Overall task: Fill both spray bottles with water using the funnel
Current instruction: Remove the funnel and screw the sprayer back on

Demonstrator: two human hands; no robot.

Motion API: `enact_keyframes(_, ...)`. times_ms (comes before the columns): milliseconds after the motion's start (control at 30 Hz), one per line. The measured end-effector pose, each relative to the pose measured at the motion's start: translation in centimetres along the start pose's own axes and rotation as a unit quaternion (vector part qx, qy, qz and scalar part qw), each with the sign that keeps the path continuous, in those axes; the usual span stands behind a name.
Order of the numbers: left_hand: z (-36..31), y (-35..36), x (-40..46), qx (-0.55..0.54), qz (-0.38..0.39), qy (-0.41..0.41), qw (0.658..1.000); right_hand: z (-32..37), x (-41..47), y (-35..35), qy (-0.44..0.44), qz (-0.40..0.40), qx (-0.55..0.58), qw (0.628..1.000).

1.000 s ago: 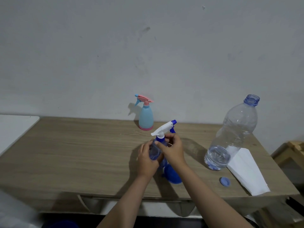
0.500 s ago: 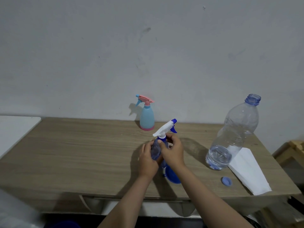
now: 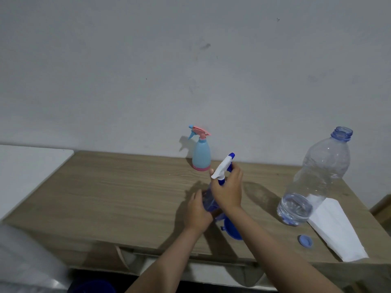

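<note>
My left hand [image 3: 197,212] wraps the clear blue spray bottle [image 3: 208,200] at the middle of the wooden table [image 3: 118,193]. My right hand [image 3: 229,190] grips its white and blue spray head [image 3: 223,166] at the neck. A blue funnel [image 3: 231,229] lies on the table just behind my right wrist, partly hidden. The light blue spray bottle [image 3: 201,152] with a pink trigger stands upright by the wall. A large clear water bottle [image 3: 315,178] stands uncapped at the right, with a little water at its bottom.
A blue bottle cap [image 3: 305,241] lies near the front edge. A folded white paper [image 3: 336,229] lies at the right of the table. A white surface [image 3: 25,168] adjoins the table's left side. A blue object [image 3: 93,287] sits on the floor below.
My right hand has shifted up around the spray head's neck and turned a little. The bottle stays in my left hand in the same spot.
</note>
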State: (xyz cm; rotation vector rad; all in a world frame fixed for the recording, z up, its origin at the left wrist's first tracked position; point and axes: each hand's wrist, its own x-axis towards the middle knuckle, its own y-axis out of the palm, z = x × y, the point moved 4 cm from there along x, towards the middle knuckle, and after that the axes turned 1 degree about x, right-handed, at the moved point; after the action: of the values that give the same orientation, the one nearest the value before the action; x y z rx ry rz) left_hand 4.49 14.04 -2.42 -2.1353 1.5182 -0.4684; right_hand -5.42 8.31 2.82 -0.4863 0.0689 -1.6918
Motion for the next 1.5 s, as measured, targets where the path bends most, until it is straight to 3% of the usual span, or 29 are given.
enact_keyframes(300, 1.9, -6.0, -4.3, 0.009, -0.137, 0.072, 0.988, 3.7, -0.6, 3.5, -0.059, 0.071, 0.066, 0.994)
enact_keyframes(433, 6.2, -10.2, -5.4, 0.064, -0.237, 0.054, 0.968, 4.5, -1.4, 6.1, 0.010, 0.187, 0.029, 0.982)
enact_keyframes(567, 11.2, -12.5, -6.5, 0.209, -0.211, -0.014, 0.955, 3.2, -4.8, 8.3, 0.094, 0.347, -0.043, 0.932)
enact_keyframes(733, 15.3, -13.7, -8.8, 0.304, -0.116, -0.107, 0.940, -0.1, -8.4, 8.8, 0.084, 0.426, -0.157, 0.887)
enact_keyframes(900, 17.0, -14.0, -10.3, 0.318, -0.116, -0.120, 0.933, -1.2, -9.5, 8.6, 0.065, 0.439, -0.210, 0.871)
enact_keyframes(1067, 17.5, -14.0, -10.9, 0.321, -0.116, -0.123, 0.932, 0.4, -11.2, 9.6, 0.073, 0.435, -0.143, 0.886)
enact_keyframes(1267, 17.8, -13.5, -11.2, 0.324, -0.108, -0.125, 0.931, 1.4, -13.3, 11.4, 0.013, 0.492, -0.153, 0.857)
enact_keyframes(1500, 17.1, -12.5, -10.9, 0.307, -0.095, -0.104, 0.941, -0.3, -10.9, 8.9, 0.084, 0.391, -0.170, 0.901)
